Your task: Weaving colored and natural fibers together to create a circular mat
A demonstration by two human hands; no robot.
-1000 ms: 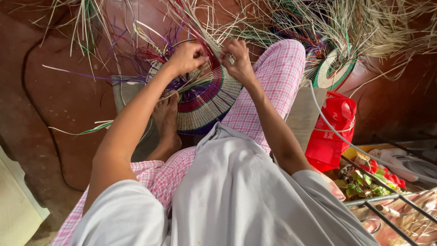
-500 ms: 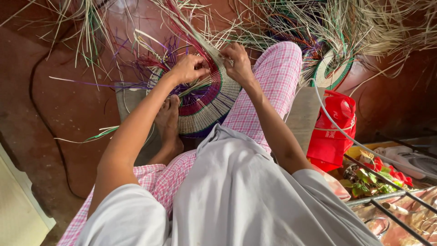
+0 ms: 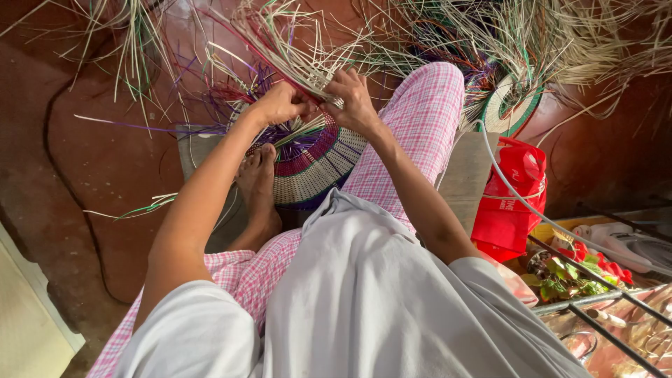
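**Both hands closed on straw at a half-woven basket**

The reddish floor [image 3: 105, 168] fills the left of the view, strewn with loose straw [image 3: 532, 35] whose far ends run off the top edge. The person's pink checked trousers [image 3: 420, 133] and pale shirt hide most of the lower frame. A round woven basket base [image 3: 311, 164], banded cream, purple and red, lies between the knee and a bare foot [image 3: 257, 185]; its near edge is hidden by the shirt. A red bag [image 3: 514, 203] stands at the right. The left hand [image 3: 280, 105] and right hand [image 3: 353, 101] meet at the base's top rim, fingers closed around a bunch of pale strands [image 3: 287, 56]; the fingertips themselves are hidden.
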